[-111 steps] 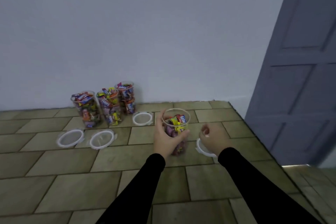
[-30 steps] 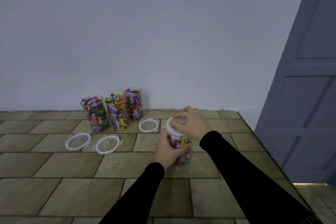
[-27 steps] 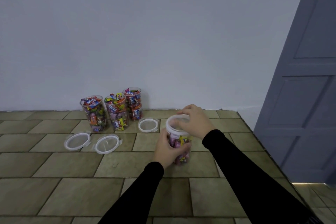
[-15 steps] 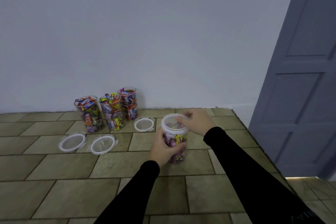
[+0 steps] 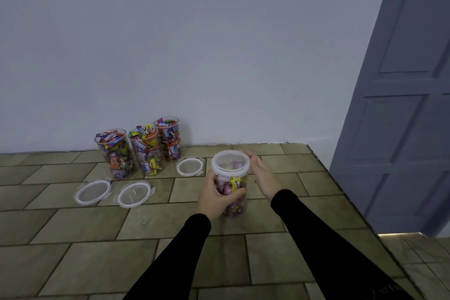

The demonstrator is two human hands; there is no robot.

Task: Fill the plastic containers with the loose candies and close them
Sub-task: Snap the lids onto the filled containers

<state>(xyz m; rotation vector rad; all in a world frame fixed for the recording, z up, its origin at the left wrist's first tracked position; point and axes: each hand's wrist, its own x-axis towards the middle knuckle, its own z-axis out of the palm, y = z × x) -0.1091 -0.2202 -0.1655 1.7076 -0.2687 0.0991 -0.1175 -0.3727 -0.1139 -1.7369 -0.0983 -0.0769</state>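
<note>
Two hands on a lidded candy jar

One clear jar (image 5: 233, 189) of candies stands on the tiled floor (image 5: 85, 224) with a white lid (image 5: 230, 162) on top. Left hand (image 5: 214, 196) wraps its fingers around the jar's side; right hand (image 5: 261, 175) curls against the lid's rim. Three open filled jars (image 5: 143, 151) and three loose lids (image 5: 114, 192) sit to the left

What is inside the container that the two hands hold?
Wrapped candies, pink and yellow, show through the clear wall of the container. The left hand covers part of them; the lid blurs those at the top.
</note>
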